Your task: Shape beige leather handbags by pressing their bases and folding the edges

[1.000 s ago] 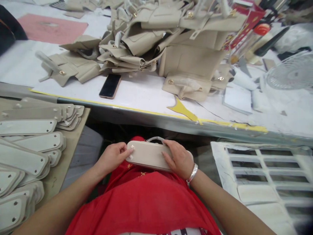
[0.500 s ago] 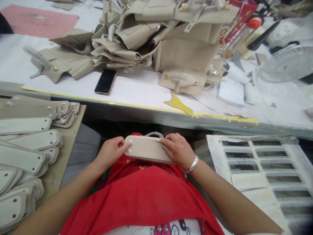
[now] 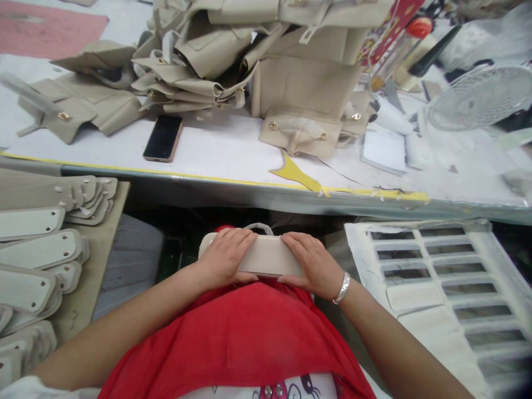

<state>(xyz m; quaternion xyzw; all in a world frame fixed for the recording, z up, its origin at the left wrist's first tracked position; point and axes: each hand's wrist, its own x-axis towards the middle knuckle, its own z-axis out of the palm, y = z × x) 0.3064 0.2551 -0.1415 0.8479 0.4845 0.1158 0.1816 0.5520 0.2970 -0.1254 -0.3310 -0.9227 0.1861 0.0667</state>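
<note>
On my lap, against the red apron (image 3: 249, 327), is a beige bag bottom (image 3: 270, 256), a long panel with rounded ends facing up at me. My left hand (image 3: 228, 254) grips its left part, fingers over the far edge and thumb along the near edge. Around the right end my right hand (image 3: 313, 263) is closed in the same way, a silver bracelet on its wrist. A pale loop (image 3: 260, 227) shows just beyond the far edge; whether it is joined to the panel I cannot tell. The panel's underside is hidden.
Beige bags (image 3: 233, 50) are heaped on the white table (image 3: 216, 149), with a phone (image 3: 163, 138) and a yellow template (image 3: 297, 173) near its edge. Stacked panels with holes (image 3: 39, 249) lie on a board at left. A white slatted rack (image 3: 432, 244) and a fan (image 3: 477, 97) are at right.
My left hand has shifted from the white studs at the panel's left end to a wider grip nearer the middle. My right hand now wraps the right end. The view has turned slightly right.
</note>
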